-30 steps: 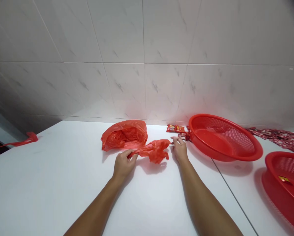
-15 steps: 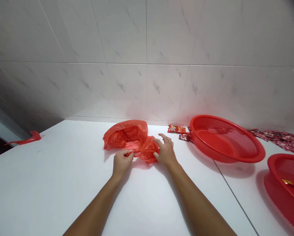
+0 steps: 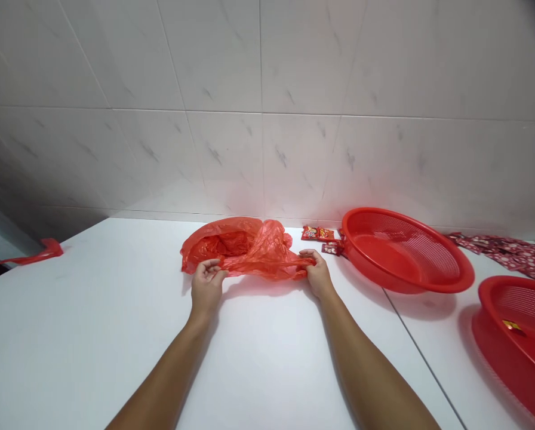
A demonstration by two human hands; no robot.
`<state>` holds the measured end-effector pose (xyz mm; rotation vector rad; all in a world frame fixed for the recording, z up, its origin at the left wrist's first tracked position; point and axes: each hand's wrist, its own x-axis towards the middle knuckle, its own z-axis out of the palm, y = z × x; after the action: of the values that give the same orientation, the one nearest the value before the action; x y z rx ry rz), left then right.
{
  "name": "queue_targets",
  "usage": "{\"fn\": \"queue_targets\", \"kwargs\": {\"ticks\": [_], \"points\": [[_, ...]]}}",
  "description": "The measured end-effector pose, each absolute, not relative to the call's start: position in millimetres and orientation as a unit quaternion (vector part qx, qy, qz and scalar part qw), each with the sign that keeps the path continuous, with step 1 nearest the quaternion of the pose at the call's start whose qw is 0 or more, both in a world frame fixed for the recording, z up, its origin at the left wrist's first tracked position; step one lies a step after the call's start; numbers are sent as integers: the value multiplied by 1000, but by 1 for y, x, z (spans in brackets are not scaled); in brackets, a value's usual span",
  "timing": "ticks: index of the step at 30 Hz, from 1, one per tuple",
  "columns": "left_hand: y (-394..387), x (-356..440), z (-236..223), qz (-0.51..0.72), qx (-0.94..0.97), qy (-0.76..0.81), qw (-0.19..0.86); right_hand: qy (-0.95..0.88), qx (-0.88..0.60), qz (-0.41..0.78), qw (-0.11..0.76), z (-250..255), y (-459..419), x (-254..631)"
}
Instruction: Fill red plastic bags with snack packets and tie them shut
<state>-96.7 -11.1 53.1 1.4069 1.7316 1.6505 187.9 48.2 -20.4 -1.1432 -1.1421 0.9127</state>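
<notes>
A thin, crumpled red plastic bag (image 3: 271, 254) lies on the white table between my hands, its mouth open on the left. My left hand (image 3: 207, 283) is closed at the near edge of the bag, thumb and fingers pinching the film. At the other end, my right hand (image 3: 318, 276) grips a gathered strip of the bag, its fingers folded round it. The near edge of the film is drawn out between the two hands. What lies inside the bag, if anything, is hidden by its folds.
A red plastic strainer basket (image 3: 399, 286) leans at the right, beside several small red packets (image 3: 317, 233). Nearer stands a second red basket (image 3: 495, 334) with a yellow packet (image 3: 513, 326) inside. Dark red packets (image 3: 509, 254) spread along the tiled wall. A red plastic scrap (image 3: 39, 257) lies far left.
My right hand has moved right and closed on the bag's end. My left hand has shifted left and slightly away from me. The bag's near edge is now stretched wider.
</notes>
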Motion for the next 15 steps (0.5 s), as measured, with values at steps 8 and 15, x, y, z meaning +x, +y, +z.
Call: {"fn": "queue_targets", "kwargs": {"ticks": [8,15], "points": [[-63,-43,32,393,850,352,-7,-518,-486,397,581,-19,41,178],[-46,-11,4,165,843,512,38,-521,-479,454,541,-8,32,177]]}}
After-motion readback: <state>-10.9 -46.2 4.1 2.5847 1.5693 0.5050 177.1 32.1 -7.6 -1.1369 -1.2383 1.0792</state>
